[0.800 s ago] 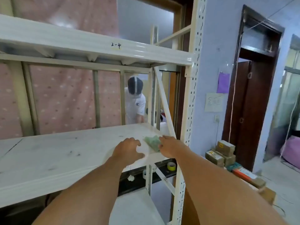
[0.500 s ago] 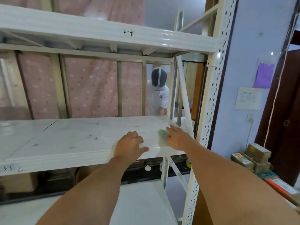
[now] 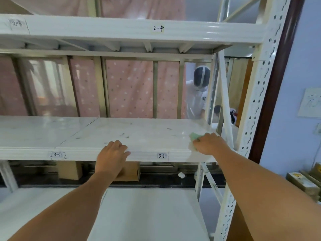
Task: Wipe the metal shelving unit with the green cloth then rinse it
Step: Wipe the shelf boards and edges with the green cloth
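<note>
On the middle shelf (image 3: 139, 134), right fingers (image 3: 199, 142) curl over the green cloth (image 3: 193, 136); left fingers (image 3: 117, 146) rest flat.

Only two arms of the person show. The left hand (image 3: 112, 154) and the right hand (image 3: 209, 144) are bare. The left forearm (image 3: 69, 206) and right forearm (image 3: 260, 188) are uncovered down to the picture's lower edge (the upper arms lie out of view).
</note>
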Action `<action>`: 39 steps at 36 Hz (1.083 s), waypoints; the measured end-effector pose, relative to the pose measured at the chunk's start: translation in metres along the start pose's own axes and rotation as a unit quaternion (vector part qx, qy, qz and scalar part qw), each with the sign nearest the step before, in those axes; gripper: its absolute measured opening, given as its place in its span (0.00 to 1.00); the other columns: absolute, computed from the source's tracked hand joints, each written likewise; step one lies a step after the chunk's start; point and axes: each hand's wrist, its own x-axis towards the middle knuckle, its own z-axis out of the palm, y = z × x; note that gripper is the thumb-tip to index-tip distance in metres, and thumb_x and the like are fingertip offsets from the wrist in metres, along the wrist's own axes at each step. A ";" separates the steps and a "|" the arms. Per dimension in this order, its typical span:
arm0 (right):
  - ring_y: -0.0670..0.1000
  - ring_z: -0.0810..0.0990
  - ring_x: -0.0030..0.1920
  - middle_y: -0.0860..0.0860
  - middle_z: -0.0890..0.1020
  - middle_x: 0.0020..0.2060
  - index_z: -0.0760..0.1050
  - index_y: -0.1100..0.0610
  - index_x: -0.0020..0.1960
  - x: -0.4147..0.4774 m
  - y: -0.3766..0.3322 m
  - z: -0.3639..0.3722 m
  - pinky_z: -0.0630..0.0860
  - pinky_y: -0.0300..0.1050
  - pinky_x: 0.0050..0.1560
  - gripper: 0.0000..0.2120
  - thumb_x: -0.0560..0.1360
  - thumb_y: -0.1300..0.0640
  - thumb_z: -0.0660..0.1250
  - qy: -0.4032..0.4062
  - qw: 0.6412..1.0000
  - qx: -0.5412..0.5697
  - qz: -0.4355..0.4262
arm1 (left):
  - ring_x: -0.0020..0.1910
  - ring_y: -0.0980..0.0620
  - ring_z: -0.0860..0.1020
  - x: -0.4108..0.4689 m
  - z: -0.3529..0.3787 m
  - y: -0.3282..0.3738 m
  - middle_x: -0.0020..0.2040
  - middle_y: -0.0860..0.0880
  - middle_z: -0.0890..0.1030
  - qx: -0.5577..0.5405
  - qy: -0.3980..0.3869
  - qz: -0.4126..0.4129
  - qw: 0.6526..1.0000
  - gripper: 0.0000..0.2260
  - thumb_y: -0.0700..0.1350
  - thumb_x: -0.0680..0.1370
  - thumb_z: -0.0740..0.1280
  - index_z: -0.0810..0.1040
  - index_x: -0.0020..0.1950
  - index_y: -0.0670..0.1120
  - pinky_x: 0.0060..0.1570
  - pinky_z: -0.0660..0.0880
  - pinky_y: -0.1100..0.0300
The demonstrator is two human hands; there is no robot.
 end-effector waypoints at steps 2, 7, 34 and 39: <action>0.59 0.68 0.68 0.56 0.71 0.69 0.68 0.55 0.71 0.005 0.003 0.007 0.66 0.57 0.67 0.27 0.80 0.44 0.44 0.028 0.999 0.028 -0.014 | 0.51 0.48 0.76 -0.004 -0.008 -0.017 0.52 0.48 0.79 -0.007 0.004 -0.022 1.000 0.09 0.47 0.79 0.68 0.82 0.55 0.46 0.50 0.77 0.53; 0.55 0.52 0.79 0.53 0.52 0.80 0.48 0.54 0.80 0.014 -0.005 0.026 0.51 0.62 0.76 0.30 0.81 0.45 0.37 -0.020 0.999 0.029 -0.017 | 0.49 0.49 0.76 -0.015 -0.018 -0.066 0.50 0.49 0.79 0.005 0.006 -0.036 0.999 0.07 0.43 0.79 0.68 0.83 0.54 0.45 0.46 0.78 0.54; 0.55 0.45 0.79 0.52 0.45 0.80 0.42 0.54 0.81 0.017 -0.235 0.021 0.45 0.60 0.77 0.29 0.82 0.44 0.37 -0.075 0.992 0.073 -0.071 | 0.53 0.51 0.74 -0.031 -0.024 -0.228 0.54 0.51 0.77 -0.078 0.022 -0.098 0.992 0.10 0.51 0.78 0.69 0.81 0.55 0.47 0.50 0.74 0.57; 0.54 0.45 0.79 0.52 0.45 0.80 0.42 0.54 0.81 0.018 -0.278 0.021 0.46 0.60 0.77 0.30 0.82 0.44 0.37 -0.073 0.991 0.081 -0.084 | 0.55 0.51 0.74 -0.042 -0.033 -0.270 0.55 0.51 0.77 -0.059 0.016 -0.127 0.990 0.12 0.51 0.79 0.67 0.81 0.58 0.46 0.53 0.74 0.55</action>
